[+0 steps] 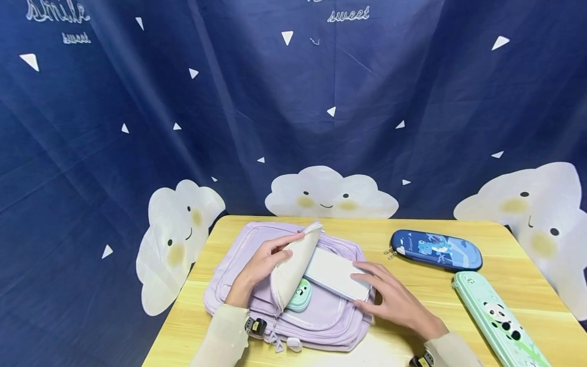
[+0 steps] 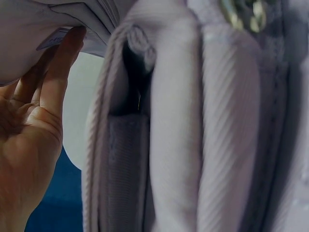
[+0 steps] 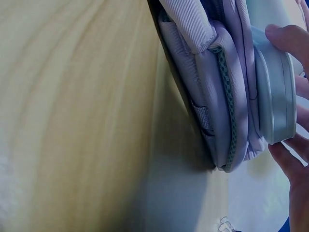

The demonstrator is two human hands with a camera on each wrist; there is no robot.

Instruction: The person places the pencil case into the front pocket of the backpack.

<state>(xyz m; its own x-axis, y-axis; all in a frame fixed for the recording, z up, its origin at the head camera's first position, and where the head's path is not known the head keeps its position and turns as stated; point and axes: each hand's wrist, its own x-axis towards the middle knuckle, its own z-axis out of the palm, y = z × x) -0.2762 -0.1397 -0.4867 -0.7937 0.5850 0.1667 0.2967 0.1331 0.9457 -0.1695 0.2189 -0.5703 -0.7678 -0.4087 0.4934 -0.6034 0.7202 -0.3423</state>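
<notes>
A lilac backpack [image 1: 247, 250] lies on the table. My left hand [image 1: 261, 265] holds up the pocket flap [image 1: 295, 265], its cream lining showing. A flat white and pale blue case [image 1: 337, 272] lies over the pocket opening, its left end partly hidden by the flap. My right hand [image 1: 390, 298] grips that case by its right end, fingers on the far side and thumb on the near edge. In the right wrist view the case [image 3: 275, 92] shows a rounded side with a seam. Below the flap, a mint green case with a panda [image 1: 300, 295] peeks from the pocket.
A dark blue dinosaur pencil case [image 1: 435, 250] lies at the back right of the wooden table [image 1: 183, 316]. Nearer on the right is a long mint panda pencil case [image 1: 502, 321]. A dark blue curtain [image 1: 330, 102] with clouds hangs behind the table.
</notes>
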